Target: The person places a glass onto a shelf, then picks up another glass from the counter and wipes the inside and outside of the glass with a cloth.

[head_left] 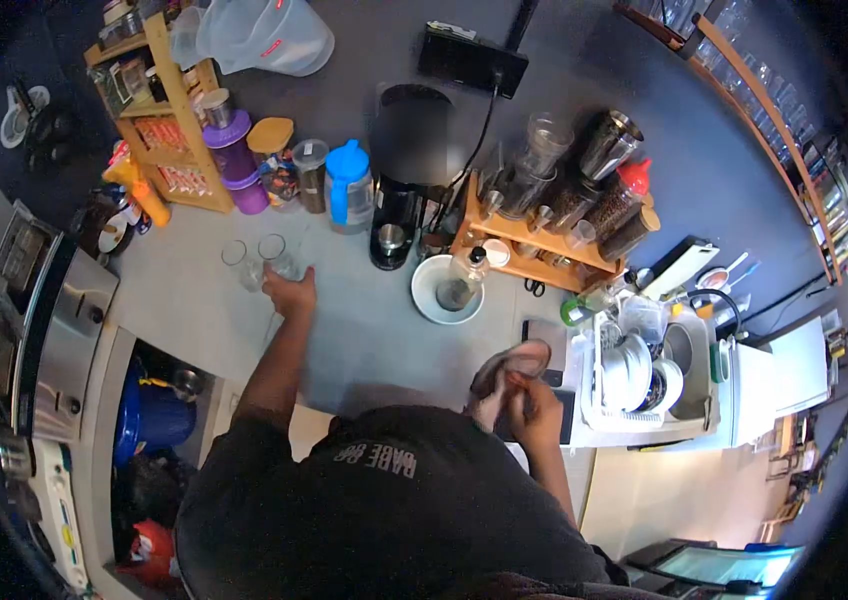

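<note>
My left hand (pixel 289 290) reaches over the counter at the left, its fingers round the lower part of a clear glass (pixel 272 252). A second clear glass (pixel 235 258) stands just to the left of it. Near the counter's front edge, my right hand (pixel 534 405) is closed on a crumpled, pinkish-grey cloth (pixel 492 400). Beside that hand is a round brownish object (pixel 524 358), partly covered by the cloth.
A white bowl (pixel 426 290) holding a bottle (pixel 462 280) stands mid-counter. Behind are a coffee machine (pixel 396 215), a blue-lidded pitcher (pixel 349 190) and a wooden rack (pixel 534 250). A dish rack (pixel 624 420) with plates sits right, beside the sink; an oven (pixel 64 340) is left.
</note>
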`<state>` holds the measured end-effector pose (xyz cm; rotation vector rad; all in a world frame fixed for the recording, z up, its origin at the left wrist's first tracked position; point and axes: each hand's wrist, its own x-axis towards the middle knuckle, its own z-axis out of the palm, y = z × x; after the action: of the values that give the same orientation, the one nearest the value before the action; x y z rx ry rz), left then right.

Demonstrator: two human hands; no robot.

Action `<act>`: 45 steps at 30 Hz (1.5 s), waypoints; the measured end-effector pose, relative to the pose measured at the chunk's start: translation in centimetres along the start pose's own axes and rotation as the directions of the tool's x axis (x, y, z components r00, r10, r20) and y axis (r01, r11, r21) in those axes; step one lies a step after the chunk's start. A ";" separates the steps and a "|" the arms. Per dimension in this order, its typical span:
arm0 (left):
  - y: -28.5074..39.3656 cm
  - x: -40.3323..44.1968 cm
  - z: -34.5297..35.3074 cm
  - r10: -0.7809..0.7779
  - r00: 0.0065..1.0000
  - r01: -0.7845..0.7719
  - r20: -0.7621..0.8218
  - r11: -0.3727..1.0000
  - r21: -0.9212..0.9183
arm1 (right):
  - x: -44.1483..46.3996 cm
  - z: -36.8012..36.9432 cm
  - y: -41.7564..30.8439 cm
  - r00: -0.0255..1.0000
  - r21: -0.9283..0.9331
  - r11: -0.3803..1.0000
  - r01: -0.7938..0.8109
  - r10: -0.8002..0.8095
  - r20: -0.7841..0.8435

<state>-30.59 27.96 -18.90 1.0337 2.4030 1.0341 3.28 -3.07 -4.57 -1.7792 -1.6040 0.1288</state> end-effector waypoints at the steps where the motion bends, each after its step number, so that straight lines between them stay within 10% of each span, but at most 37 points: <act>1: 0.0 0.2 0.2 -0.028 0.999 0.028 0.020 1.000 -0.003 | -0.4 -0.3 -0.1 0.995 -0.037 0.996 -0.078 0.080 0.057; 16: -5.4 -1.9 0.2 0.588 0.778 -0.628 -0.220 0.733 -0.260 | 0.6 1.8 -3.8 0.988 0.415 0.898 -0.143 0.105 0.112; 20: -3.6 -8.6 -5.4 0.536 0.749 0.034 0.389 0.556 -0.830 | 2.5 0.0 -6.9 0.989 0.653 0.744 -0.145 0.119 0.084; 24: -2.0 -13.1 -10.0 0.676 0.252 0.604 0.693 0.450 -0.658 | 3.9 -2.6 -12.4 0.997 0.710 0.705 -0.005 -0.055 0.061; 27: 1.3 -14.9 -14.7 0.748 -0.112 0.549 0.654 0.595 -0.586 | 4.7 -1.7 -14.0 0.946 0.779 0.584 0.228 -0.323 -0.035; 30: 2.4 -16.4 -17.7 0.722 -0.070 0.281 0.688 0.676 -0.681 | 4.0 2.5 -13.5 0.930 0.577 0.730 0.367 -0.306 -0.205; 31: 2.6 -16.6 -18.2 0.749 -0.100 0.500 0.654 0.606 -0.618 | 3.1 5.2 -12.4 0.895 0.575 0.699 0.426 -0.231 -0.382; 35: 2.9 -17.9 -19.4 0.885 -0.114 0.660 0.451 0.407 -0.631 | 2.8 5.3 -13.4 0.957 0.574 0.781 0.245 -0.100 -0.272; 39: 2.4 -19.8 -19.1 0.812 0.158 0.190 0.562 0.533 -0.824 | 1.9 5.1 -12.8 0.922 0.776 0.499 -0.386 0.191 0.336; 45: 2.3 -21.2 -18.9 0.897 0.402 -0.421 0.184 0.359 -0.833 | 1.7 3.3 -12.0 0.928 0.500 0.863 -0.077 -0.122 0.353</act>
<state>-25.08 4.28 -4.03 1.7978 0.7527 1.3568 -7.95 -0.56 0.39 -1.3672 -1.6483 0.8505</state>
